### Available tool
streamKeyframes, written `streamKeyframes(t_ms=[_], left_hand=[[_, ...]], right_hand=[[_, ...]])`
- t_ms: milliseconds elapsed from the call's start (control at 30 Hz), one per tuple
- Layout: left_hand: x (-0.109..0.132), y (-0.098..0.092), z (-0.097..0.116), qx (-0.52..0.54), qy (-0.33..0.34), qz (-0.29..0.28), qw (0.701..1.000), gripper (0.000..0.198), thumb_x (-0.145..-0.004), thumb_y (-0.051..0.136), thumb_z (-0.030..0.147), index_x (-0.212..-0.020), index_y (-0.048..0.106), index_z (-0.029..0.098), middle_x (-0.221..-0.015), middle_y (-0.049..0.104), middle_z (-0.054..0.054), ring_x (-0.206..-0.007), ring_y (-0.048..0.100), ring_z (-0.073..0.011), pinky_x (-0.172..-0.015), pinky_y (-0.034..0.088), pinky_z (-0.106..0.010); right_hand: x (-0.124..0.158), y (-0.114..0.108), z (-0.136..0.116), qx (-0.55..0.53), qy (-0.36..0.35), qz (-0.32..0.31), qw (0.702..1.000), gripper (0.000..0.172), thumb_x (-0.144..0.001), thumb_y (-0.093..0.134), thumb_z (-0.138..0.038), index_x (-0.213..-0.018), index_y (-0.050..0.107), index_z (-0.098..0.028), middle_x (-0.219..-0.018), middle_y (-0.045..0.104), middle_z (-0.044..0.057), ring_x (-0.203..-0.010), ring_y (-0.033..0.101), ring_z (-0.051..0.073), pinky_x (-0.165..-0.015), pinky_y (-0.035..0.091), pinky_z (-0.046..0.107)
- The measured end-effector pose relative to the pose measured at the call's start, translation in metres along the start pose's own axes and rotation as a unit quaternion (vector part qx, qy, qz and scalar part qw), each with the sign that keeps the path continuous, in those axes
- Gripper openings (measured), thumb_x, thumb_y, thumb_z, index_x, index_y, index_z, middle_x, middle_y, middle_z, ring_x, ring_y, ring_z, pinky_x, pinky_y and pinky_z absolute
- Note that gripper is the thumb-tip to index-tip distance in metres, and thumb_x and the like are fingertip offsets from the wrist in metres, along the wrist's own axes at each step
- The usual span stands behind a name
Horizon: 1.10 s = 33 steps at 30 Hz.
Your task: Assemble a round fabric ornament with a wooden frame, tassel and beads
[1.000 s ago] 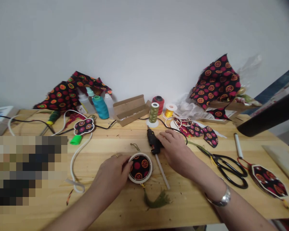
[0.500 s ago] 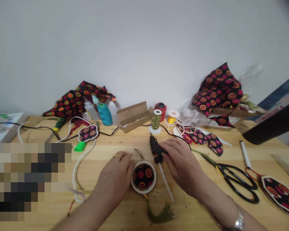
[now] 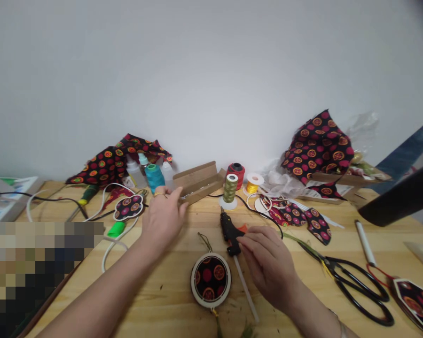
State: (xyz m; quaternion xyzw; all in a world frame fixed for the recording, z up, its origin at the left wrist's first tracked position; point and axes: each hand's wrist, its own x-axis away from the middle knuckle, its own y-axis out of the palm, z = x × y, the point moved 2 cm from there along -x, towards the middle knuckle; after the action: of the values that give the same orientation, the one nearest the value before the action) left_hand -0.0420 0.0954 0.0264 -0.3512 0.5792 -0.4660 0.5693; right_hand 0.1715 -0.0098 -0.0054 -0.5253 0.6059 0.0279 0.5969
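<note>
My left hand (image 3: pixel 165 215) reaches over the table to the near left end of the narrow cardboard box (image 3: pixel 206 187). Its thumb and forefinger are apart, with nothing visible between them; whether they touch the box I cannot tell. The fingers of my right hand (image 3: pixel 270 265) are closed at the handle of a black glue gun (image 3: pixel 229 230), which lies on the table with its nozzle pointing away. A long translucent glue stick (image 3: pixel 246 291) sticks out of its back. Between my forearms rests a round pendant (image 3: pixel 211 279) with a pale rim, dark patterned fabric, a cord loop and a green tassel.
Thread spools (image 3: pixel 230 190) and bottles (image 3: pixel 137 174) stand along the wall. Black-handled scissors (image 3: pixel 361 286) and a white marker (image 3: pixel 365 243) lie at right. Patterned fabric (image 3: pixel 319 145) is heaped behind. A flower-shaped piece (image 3: pixel 129 207) and white cord lie left.
My left hand has moved from beside the round pendant forward to the cardboard box. My right hand stays by the glue gun. The whole scene sits lower as the view has tilted up.
</note>
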Motion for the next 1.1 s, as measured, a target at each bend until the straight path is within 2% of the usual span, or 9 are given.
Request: streamKeyframes(t_ms=[133,233,300,467,600,733,833,967,1100], left_hand=[[0.0,0.003,0.003,-0.026,0.023,-0.045,0.998,0.027,-0.088,0.045,0.028,-0.1,0.069,0.019,-0.13,0.053,-0.016,-0.083,0.067,-0.0293,-0.061,0.051,-0.037],[-0.005,0.008,0.006,-0.043,0.041,-0.065,0.996,0.032,-0.091,0.036,0.021,-0.09,0.069,0.017,-0.141,0.048,-0.012,-0.076,0.069,-0.0255,-0.055,0.048,-0.034],[-0.008,0.01,0.007,-0.056,0.05,-0.072,0.995,0.036,-0.09,0.032,0.012,-0.089,0.068,0.015,-0.135,0.054,-0.011,-0.076,0.069,-0.0246,-0.055,0.046,-0.032],[-0.002,0.004,0.007,-0.082,0.083,-0.061,0.991,0.038,-0.091,0.029,0.008,-0.089,0.066,0.012,-0.095,0.069,-0.009,-0.084,0.069,-0.0262,-0.056,0.043,-0.028],[0.009,-0.003,0.004,-0.092,0.095,-0.032,0.991,0.04,-0.093,0.026,0.01,-0.094,0.066,0.014,-0.096,0.068,-0.009,-0.084,0.068,-0.0262,-0.055,0.041,-0.029],[0.018,-0.004,-0.001,-0.107,0.067,-0.005,0.992,0.032,-0.092,0.034,0.016,-0.091,0.067,0.017,-0.086,0.071,-0.011,-0.075,0.069,-0.027,-0.051,0.038,-0.03],[0.028,-0.008,-0.003,-0.116,0.049,0.012,0.992,0.031,-0.093,0.035,0.018,-0.092,0.067,0.018,-0.082,0.072,-0.012,-0.073,0.069,-0.0267,-0.05,0.036,-0.03],[0.043,-0.017,-0.006,-0.123,0.042,0.035,0.991,0.031,-0.094,0.036,0.02,-0.094,0.068,0.019,-0.089,0.074,-0.011,-0.072,0.069,-0.026,-0.049,0.035,-0.032],[0.054,-0.026,-0.014,-0.114,0.049,0.058,0.991,0.032,-0.094,0.037,0.02,-0.101,0.068,0.019,-0.107,0.074,-0.011,-0.082,0.07,-0.0274,-0.052,0.038,-0.033]], right_hand=[[-0.001,0.002,-0.001,0.004,-0.001,-0.003,1.0,0.024,-0.084,0.054,-0.004,-0.102,0.062,-0.017,-0.085,0.07,0.008,-0.084,0.06,0.022,-0.076,0.052,0.039],[-0.002,0.002,-0.001,0.005,-0.003,-0.004,1.0,0.023,-0.083,0.054,-0.003,-0.1,0.062,-0.016,-0.082,0.069,0.008,-0.082,0.06,0.021,-0.074,0.052,0.039],[-0.001,0.002,0.0,0.004,-0.002,-0.005,1.0,0.022,-0.083,0.055,-0.003,-0.1,0.062,-0.016,-0.082,0.069,0.008,-0.082,0.06,0.022,-0.074,0.051,0.039],[0.0,0.004,0.001,0.005,0.004,-0.02,1.0,0.022,-0.085,0.053,-0.004,-0.101,0.061,-0.015,-0.082,0.069,0.008,-0.083,0.059,0.021,-0.075,0.05,0.039],[-0.005,0.008,-0.005,0.012,0.016,-0.057,0.998,0.018,-0.086,0.051,-0.006,-0.095,0.064,-0.016,-0.08,0.069,0.008,-0.083,0.059,0.022,-0.077,0.049,0.039],[-0.02,0.011,-0.012,0.004,0.068,-0.129,0.989,0.019,-0.089,0.049,-0.011,-0.088,0.066,-0.019,-0.081,0.07,0.007,-0.079,0.061,0.02,-0.074,0.049,0.035],[-0.041,0.014,-0.016,0.015,0.089,-0.14,0.986,0.016,-0.088,0.052,-0.013,-0.092,0.067,-0.018,-0.089,0.07,0.008,-0.081,0.063,0.02,-0.073,0.049,0.032],[-0.071,0.027,-0.016,0.032,0.148,-0.177,0.973,0.014,-0.086,0.053,-0.012,-0.085,0.066,-0.016,-0.085,0.066,0.009,-0.077,0.06,0.021,-0.069,0.046,0.031],[-0.09,0.051,-0.011,-0.148,0.282,-0.184,0.93,0.019,-0.084,0.054,-0.015,-0.066,0.06,-0.016,-0.069,0.062,0.004,-0.071,0.056,0.017,-0.068,0.043,0.029]])
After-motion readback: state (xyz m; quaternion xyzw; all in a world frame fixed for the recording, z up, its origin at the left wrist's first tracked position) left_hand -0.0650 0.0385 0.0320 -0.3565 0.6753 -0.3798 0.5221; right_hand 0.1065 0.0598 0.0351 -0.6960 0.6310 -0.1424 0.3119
